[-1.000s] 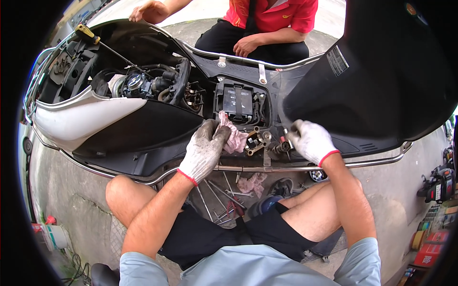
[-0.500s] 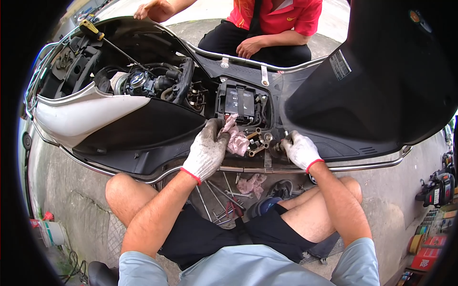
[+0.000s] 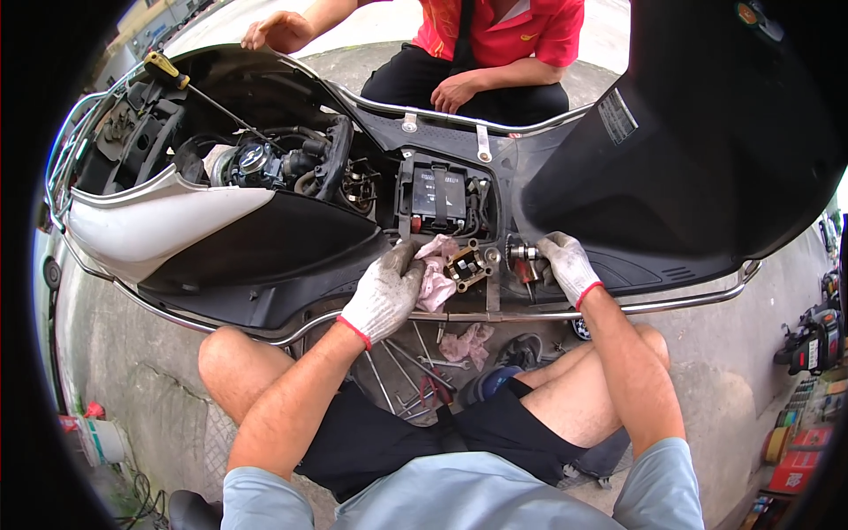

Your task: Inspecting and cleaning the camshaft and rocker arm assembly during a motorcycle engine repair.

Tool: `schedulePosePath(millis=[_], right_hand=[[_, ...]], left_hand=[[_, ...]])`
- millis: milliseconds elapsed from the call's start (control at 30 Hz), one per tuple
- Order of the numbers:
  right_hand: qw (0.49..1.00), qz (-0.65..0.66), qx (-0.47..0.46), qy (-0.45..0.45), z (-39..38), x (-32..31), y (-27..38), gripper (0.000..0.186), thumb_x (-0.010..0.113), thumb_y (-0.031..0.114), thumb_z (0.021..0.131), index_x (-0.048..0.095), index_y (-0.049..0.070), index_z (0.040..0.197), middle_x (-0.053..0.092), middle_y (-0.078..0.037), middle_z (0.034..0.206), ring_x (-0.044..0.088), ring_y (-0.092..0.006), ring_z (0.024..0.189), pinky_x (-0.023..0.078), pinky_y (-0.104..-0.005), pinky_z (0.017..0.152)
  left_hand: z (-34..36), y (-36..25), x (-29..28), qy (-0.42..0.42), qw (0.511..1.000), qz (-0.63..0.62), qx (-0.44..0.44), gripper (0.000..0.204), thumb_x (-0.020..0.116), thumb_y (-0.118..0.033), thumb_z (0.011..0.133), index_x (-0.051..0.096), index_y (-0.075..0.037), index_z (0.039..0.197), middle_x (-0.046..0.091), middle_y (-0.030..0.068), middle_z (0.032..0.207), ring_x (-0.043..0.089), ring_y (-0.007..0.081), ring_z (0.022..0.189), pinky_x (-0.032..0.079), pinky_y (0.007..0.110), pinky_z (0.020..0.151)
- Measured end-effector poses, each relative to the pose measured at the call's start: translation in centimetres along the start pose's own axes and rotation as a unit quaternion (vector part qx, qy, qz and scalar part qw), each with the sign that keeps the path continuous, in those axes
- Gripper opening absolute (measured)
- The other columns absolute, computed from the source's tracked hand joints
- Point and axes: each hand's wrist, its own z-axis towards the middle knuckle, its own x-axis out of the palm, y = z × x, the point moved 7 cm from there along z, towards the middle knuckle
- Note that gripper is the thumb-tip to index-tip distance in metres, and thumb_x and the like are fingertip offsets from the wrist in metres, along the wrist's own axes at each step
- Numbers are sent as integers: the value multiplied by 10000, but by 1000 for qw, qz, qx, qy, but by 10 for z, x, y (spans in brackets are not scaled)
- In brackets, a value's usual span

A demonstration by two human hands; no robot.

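Observation:
In a white work glove with a red cuff, my left hand (image 3: pixel 385 288) is closed round a crumpled pink rag (image 3: pixel 436 281) over the scooter's footboard. Touching the rag's right side is a small metal rocker-arm holder (image 3: pixel 469 265) with corner posts; whether my fingers also reach it is hidden. My right hand (image 3: pixel 566 267), gloved the same way, pinches the right end of a camshaft (image 3: pixel 526 253), whose toothed wheel points left. Just below the camshaft shows a red-handled tool (image 3: pixel 527 270), partly beside my fingers.
A battery (image 3: pixel 439 194) sits in the footboard's opened bay. A yellow-handled screwdriver (image 3: pixel 168 71) leans across the exposed engine (image 3: pixel 256 161). Opposite, a person in a red shirt (image 3: pixel 539 35) squats with one hand on the bodywork. Several wrenches (image 3: pixel 411 375) and another pink rag (image 3: pixel 466 344) lie on the ground.
My right hand has shifted slightly right and up, and the camshaft now shows clearly at its fingertips. The rag has moved a little lower, against the holder, which has turned slightly.

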Motion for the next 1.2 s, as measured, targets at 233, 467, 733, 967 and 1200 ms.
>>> schedulePosePath(millis=[233, 467, 733, 967, 1200], right_hand=[[980, -39, -193, -25, -34, 3, 48, 202, 578, 171, 962, 654, 9, 1055, 670, -99, 830, 608, -139, 689, 492, -306, 634], [897, -151, -415, -23, -108, 46, 102, 189, 668, 78, 894, 612, 36, 1070, 669, -140, 872, 665, -286, 746, 526, -391, 702], [807, -256, -532, -33, -129, 84, 105, 321, 740, 110, 814, 628, 56, 1110, 677, -108, 958, 662, -320, 787, 535, -398, 730], [970, 170, -44, 166, -96, 74, 82, 258, 614, 234, 989, 586, 8, 1109, 644, -67, 786, 586, -114, 578, 501, -279, 532], [939, 208, -28, 272, -103, 87, 69, 415, 575, 368, 1021, 553, -9, 1194, 646, -67, 851, 611, -103, 611, 505, -241, 547]], left_hand=[[4, 22, -5, -48, 998, 10, -35, 456, 505, -162, 1006, 492, 97, 1381, 619, 258, 1279, 593, 267, 1211, 457, 332, 1015], [-15, 13, 56, 64, 900, -425, -79, 490, 479, -335, 1065, 470, -33, 1450, 652, 82, 1185, 606, 150, 1010, 495, 332, 893], [-14, 9, 34, 14, 990, -142, -7, 488, 444, -334, 1072, 452, -29, 1452, 660, 184, 1205, 638, 233, 1082, 487, 366, 937], [-24, -39, 16, -52, 987, -113, 105, 488, 535, -138, 1021, 448, -17, 1486, 644, 238, 1282, 642, 275, 1192, 491, 354, 983], [-18, -14, 20, -79, 988, -128, 42, 398, 507, -11, 991, 541, 23, 1386, 666, 171, 1225, 641, 216, 1125, 494, 343, 987]])
